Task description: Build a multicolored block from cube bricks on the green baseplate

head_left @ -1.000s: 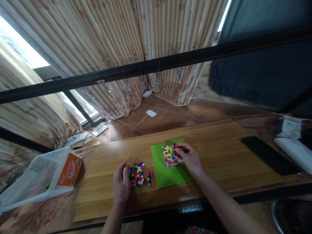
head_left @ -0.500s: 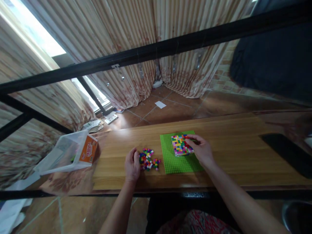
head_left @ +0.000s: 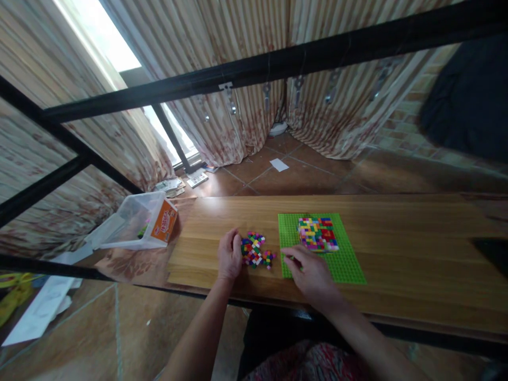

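Note:
A bright green baseplate (head_left: pixel 352 264) lies on the wooden table. On it sits a block of tightly packed small bricks (head_left: pixel 317 234) in many colours, with a red patch toward its right. My right hand (head_left: pixel 311 272) hovers over the plate's near left corner, fingers bent, with a gap between thumb and forefinger and no brick visible there. Left of the plate is a loose pile of small coloured bricks (head_left: pixel 254 250). My left hand (head_left: pixel 230 255) rests against the pile's left side, its fingers curled together; whatever they hold, if anything, is hidden.
A clear plastic bin (head_left: pixel 135 214) with an orange label stands beyond the table's left end, with some bricks inside. A black bar (head_left: pixel 254 69) crosses beyond the table. A dark flat object (head_left: pixel 492 254) lies at the right end. Curtains (head_left: pixel 238 121) hang behind.
My right hand has left the brick block and moved left and nearer, toward the loose pile. My left hand stays beside the pile. The whole view has shifted with the head.

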Demonstrator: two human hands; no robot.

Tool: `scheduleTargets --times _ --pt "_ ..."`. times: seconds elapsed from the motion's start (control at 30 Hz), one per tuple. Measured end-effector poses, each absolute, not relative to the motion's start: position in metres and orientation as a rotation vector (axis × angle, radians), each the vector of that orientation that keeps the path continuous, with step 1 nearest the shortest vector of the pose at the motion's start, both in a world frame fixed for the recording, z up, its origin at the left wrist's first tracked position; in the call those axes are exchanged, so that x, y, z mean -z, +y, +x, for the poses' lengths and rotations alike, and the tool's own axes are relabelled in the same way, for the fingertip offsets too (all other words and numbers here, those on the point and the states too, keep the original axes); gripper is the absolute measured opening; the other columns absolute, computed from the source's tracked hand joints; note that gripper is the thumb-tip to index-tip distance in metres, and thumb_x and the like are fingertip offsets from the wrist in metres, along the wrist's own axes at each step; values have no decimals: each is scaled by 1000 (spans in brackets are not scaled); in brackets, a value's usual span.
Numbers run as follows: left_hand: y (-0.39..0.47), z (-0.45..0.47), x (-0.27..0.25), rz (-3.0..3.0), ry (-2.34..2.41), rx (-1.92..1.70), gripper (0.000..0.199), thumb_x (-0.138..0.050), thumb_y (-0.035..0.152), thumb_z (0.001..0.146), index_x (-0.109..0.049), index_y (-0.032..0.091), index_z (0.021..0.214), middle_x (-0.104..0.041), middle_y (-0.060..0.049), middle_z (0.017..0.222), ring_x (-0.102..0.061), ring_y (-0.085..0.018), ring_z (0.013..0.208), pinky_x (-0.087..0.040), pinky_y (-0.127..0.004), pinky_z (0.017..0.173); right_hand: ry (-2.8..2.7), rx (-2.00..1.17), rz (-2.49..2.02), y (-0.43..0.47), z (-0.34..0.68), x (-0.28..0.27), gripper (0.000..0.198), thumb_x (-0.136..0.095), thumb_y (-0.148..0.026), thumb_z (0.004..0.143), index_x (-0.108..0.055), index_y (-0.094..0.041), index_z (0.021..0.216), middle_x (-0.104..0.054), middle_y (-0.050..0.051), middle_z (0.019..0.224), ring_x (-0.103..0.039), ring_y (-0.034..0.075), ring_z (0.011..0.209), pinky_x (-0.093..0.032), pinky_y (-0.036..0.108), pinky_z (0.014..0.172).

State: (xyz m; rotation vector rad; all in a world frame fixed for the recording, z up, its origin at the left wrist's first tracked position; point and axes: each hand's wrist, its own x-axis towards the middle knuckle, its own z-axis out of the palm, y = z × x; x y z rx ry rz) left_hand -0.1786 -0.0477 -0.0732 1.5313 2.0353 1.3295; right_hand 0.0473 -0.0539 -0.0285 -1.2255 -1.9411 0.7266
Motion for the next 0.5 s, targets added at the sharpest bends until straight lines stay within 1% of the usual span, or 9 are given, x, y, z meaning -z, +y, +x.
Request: scheduleTargets --times 0.07,0.2,0.37,0.5 --pt "-48 -179 73 1538 2039 -1327 35 -43 37 92 -64 17 111 -67 -11 111 -61 -22 106 -47 -40 98 -2024 -697 -1269 -56 37 45 23 -45 -23 91 -67 -24 97 -68 6 90 -63 20 84 -49 34 76" --pt "-47 -179 73 1543 2055 -1308 35 -42 37 92 -64 17 111 -68 -11 111 -61 -22 106 -46 -40 98 -2163 -597 -1286 -51 25 66 21 -45 -18 91 -65 -23 92 -66 6 90 -60 21 86 -46 34 78" --pt "-47 -179 73 1541 2045 -1319 34 -42 36 92 -64 17 110 -68 -10 111 -61 -22 106 -46 -41 99 -2211 -478 -1314 -46 19 71 20 -45 -17 92 -62 -23 82 -61 5 81 -57 21 79 -43 33 72" --pt "-46 -181 72 1535 2030 -1324 35 -42 38 92 -65 18 110 -68 -10 111 -61 -22 107 -46 -40 99 -2155 -507 -1314 -49 18 65 20 -47 -18 93 -62 -23 81 -62 4 81 -58 20 79 -43 31 72"
